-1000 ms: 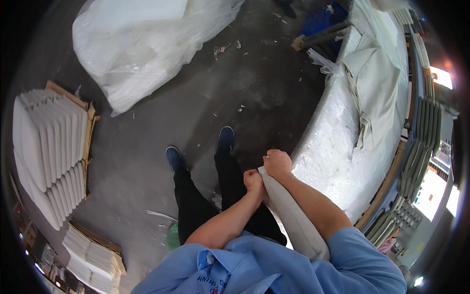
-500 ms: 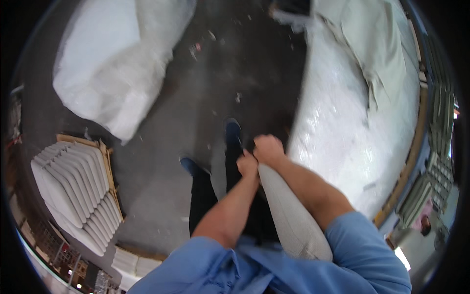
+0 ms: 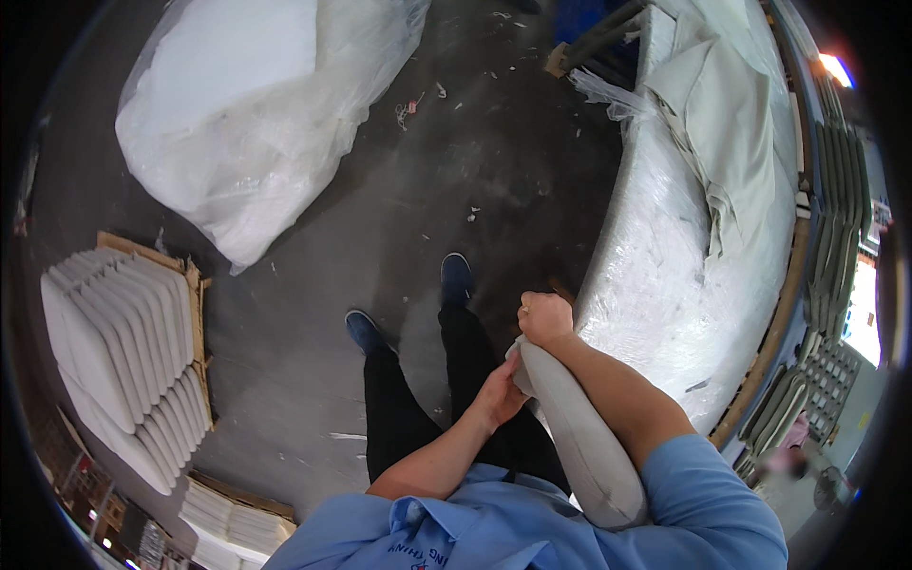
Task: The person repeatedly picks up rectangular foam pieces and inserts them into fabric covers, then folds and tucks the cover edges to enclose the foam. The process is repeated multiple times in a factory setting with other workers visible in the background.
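A light grey fabric-covered cushion (image 3: 581,432), seen edge-on, rests against my body between my forearms. Its far end points away from me, and a fold of fabric shows there. My left hand (image 3: 502,391) is closed around the near-left side of that end, thumb up along the fabric. Just beyond, my right hand (image 3: 546,318) is closed in a fist at the tip, a ring on one finger. Its fingers press on the fabric edge, though the pinch itself is partly hidden. The right forearm lies along the cushion's right side.
To my right stands a long plastic-wrapped white stack (image 3: 655,294) with a grey-green cloth (image 3: 717,123) draped over it. A large plastic-wrapped bundle (image 3: 247,142) lies at the far left. Grey padded panels (image 3: 128,342) are stacked at the left. Scraps (image 3: 407,112) litter the dark floor.
My left hand has dropped toward me and now wraps the cushion's end, apart from the right hand. The right hand has shifted slightly right and nearer. The whole view has shifted a little.
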### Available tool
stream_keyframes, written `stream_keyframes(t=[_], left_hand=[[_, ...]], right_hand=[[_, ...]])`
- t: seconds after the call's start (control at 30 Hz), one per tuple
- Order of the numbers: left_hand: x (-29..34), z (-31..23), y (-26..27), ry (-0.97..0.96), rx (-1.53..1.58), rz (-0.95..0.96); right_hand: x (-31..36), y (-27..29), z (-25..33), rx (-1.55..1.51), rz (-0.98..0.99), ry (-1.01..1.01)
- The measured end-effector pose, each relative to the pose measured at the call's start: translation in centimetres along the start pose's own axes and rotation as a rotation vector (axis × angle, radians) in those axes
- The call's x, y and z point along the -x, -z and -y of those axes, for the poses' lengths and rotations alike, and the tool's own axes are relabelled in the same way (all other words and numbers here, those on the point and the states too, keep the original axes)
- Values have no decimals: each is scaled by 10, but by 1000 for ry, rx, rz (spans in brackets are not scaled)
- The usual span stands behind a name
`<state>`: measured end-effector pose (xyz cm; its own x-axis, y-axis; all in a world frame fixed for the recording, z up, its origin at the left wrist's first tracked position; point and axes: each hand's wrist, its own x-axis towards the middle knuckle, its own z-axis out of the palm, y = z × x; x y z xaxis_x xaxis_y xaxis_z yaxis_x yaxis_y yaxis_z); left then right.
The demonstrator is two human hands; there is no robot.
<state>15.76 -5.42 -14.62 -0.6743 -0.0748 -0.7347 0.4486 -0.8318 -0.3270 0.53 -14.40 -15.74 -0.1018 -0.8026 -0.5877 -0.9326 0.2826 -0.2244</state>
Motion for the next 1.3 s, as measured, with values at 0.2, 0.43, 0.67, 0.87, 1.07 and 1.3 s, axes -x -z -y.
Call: stream_keyframes(t=[0.2,0.43,0.67,0.87,1.07,1.3], left_hand=[[1,26,16,-185,63,105],[-2,30,12,-251,109,212],[-42,33,18,-320,160,105],[-47,17,10,-234,157,-37],[-69,5,2,-300,-13,-210],[-40,11,3,-142,125,-156]], right_hand=[[15,7,23,-15,99,-107],[26,-6,17,34,196,-307],[15,-1,27,73,126,-157],[1,-25,12,38,42,0],[-14,-33,11,47,80,10],[-6,-30,12,63,55,-50]])
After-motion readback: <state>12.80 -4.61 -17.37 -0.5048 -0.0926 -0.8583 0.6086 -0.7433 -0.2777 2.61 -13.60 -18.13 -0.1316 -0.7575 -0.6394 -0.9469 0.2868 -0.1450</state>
